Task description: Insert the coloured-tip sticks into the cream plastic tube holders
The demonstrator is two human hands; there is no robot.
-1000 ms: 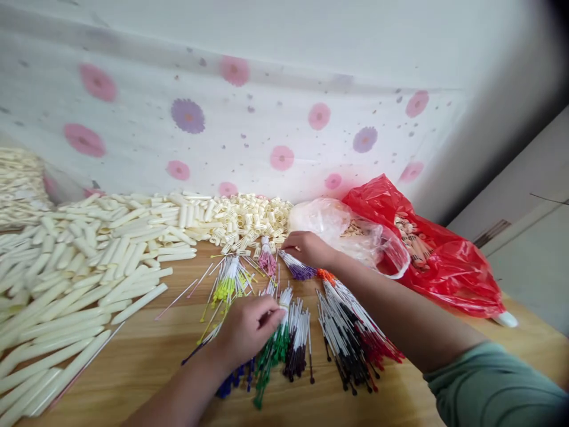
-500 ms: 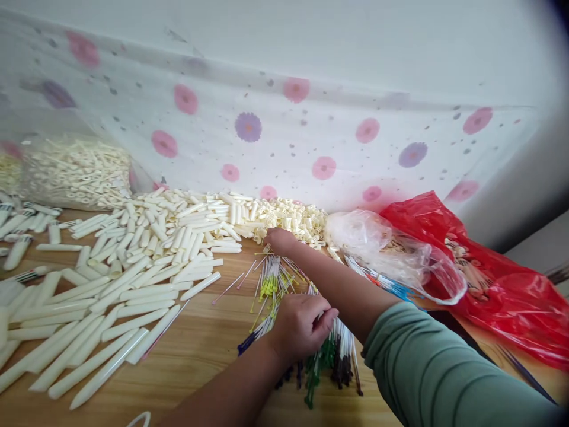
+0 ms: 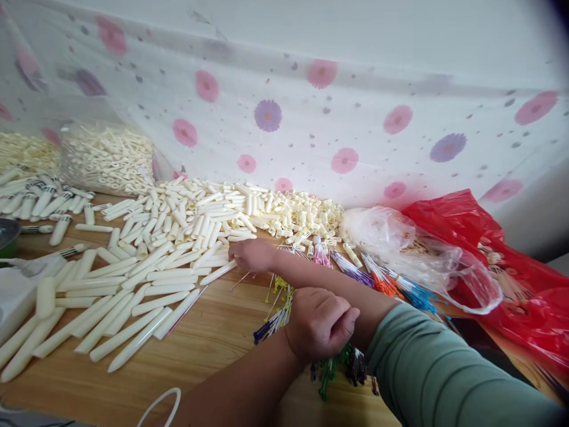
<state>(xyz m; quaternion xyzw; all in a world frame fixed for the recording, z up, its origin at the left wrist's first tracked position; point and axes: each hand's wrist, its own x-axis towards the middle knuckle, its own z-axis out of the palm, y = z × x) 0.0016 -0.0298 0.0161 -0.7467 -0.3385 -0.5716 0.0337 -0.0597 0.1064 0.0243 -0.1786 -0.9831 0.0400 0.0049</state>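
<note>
My left hand [image 3: 320, 323] is closed in a fist, the thumb pressed against the curled fingers; anything inside is hidden. It hovers over bundles of thin white sticks with coloured tips, among them green ones [image 3: 329, 370] and yellow ones [image 3: 280, 286]. Crossing above it, my right arm reaches left. My right hand [image 3: 254, 255] has its fingers bent down and drawn together beside the end of a cream plastic tube [image 3: 217, 273]. Whatever those fingertips hold cannot be made out. Cream tubes [image 3: 164, 276] lie left of it; small slotted cream pieces [image 3: 306, 216] are heaped behind.
A clear bag of cream parts [image 3: 106, 160] stands at the back left, near tubes with dark-striped ends [image 3: 44, 198]. To the right lie a clear plastic bag [image 3: 377, 228], a red bag [image 3: 448, 213] and orange-tipped sticks [image 3: 384, 281]. A flowered sheet [image 3: 288, 148] hangs behind.
My right hand has moved from the heap of small slotted pieces left and nearer, to the cream tubes. My left hand keeps its fist. The view has turned slightly left.
</note>
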